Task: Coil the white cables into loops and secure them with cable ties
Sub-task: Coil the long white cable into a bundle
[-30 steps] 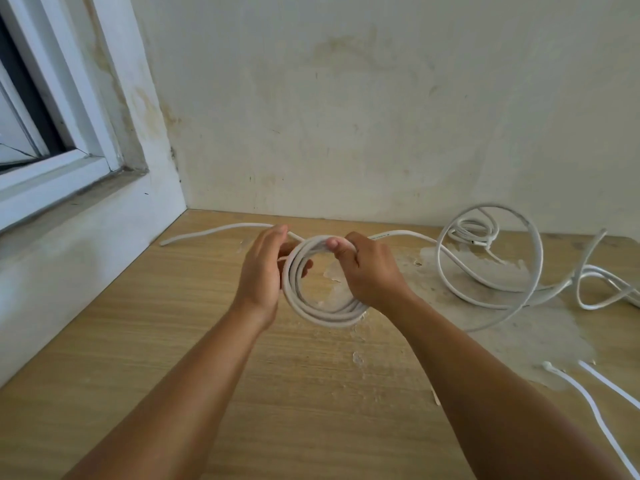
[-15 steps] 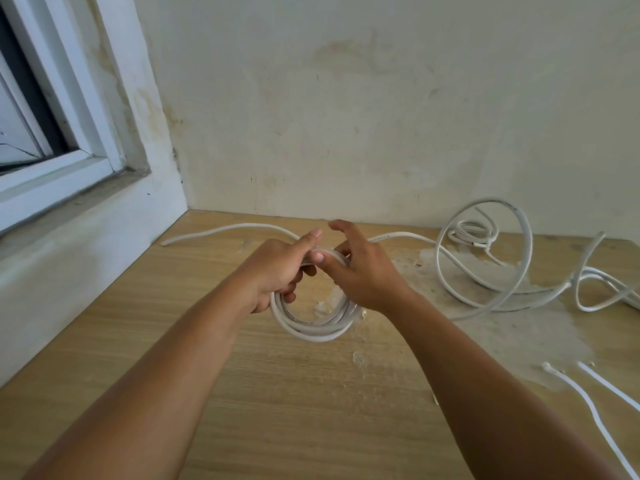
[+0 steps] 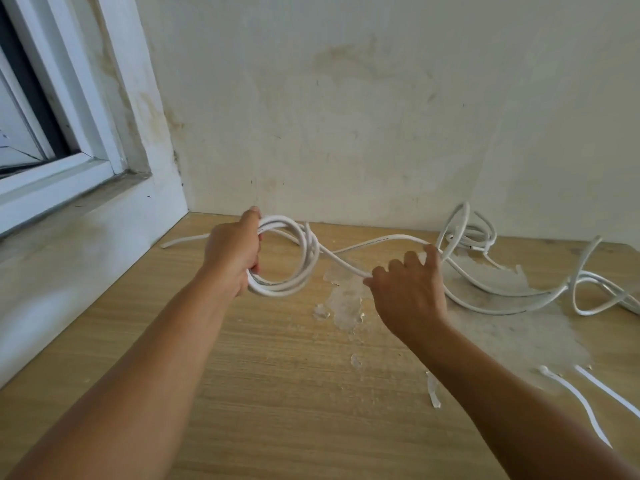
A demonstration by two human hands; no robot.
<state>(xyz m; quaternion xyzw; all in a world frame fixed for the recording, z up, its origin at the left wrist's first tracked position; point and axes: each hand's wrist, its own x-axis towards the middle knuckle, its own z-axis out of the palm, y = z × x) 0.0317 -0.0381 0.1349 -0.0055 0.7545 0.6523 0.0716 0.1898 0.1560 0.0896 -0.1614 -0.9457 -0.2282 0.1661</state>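
**Cable coil half wound**

The cable coil (image 3: 287, 259) is held above the table (image 3: 277, 393) at 11 o'clock, gripped by the left hand (image 3: 233, 252). The loose cable (image 3: 377, 242), trailing toward 2 o'clock, is pinched by the right hand (image 3: 408, 292). Each new loop should be matched to the coil's size, without twist.

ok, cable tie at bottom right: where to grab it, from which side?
Judging by its pose, pinch the cable tie mid-strap from above with the right hand. It lies flat on the table, thin and free of the cables; the head end is the thicker alternative.
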